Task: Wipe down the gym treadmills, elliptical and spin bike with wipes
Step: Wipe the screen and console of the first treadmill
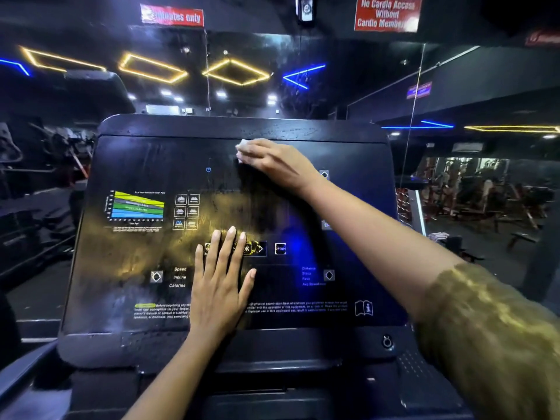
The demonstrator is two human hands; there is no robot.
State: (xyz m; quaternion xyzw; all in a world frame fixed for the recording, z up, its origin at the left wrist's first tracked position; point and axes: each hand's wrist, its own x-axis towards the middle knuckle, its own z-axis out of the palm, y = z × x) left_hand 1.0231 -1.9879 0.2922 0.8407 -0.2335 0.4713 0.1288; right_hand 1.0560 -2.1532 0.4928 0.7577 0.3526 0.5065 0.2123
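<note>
Standing at glossy black treadmill console panel. Pressing crumpled white wipe onto panel's upper middle, just below top edge, with right hand. Fingers together, bent over wipe, wad poking out past fingertips. Resting left hand flat on lower middle of panel, fingers straight and slightly spread, covering part of lit button row. Just right of that row: white-framed OPTION button. Wearing shiny gold patterned sleeve on right arm. Overhead, upper right: red sign with white lettering.
</note>
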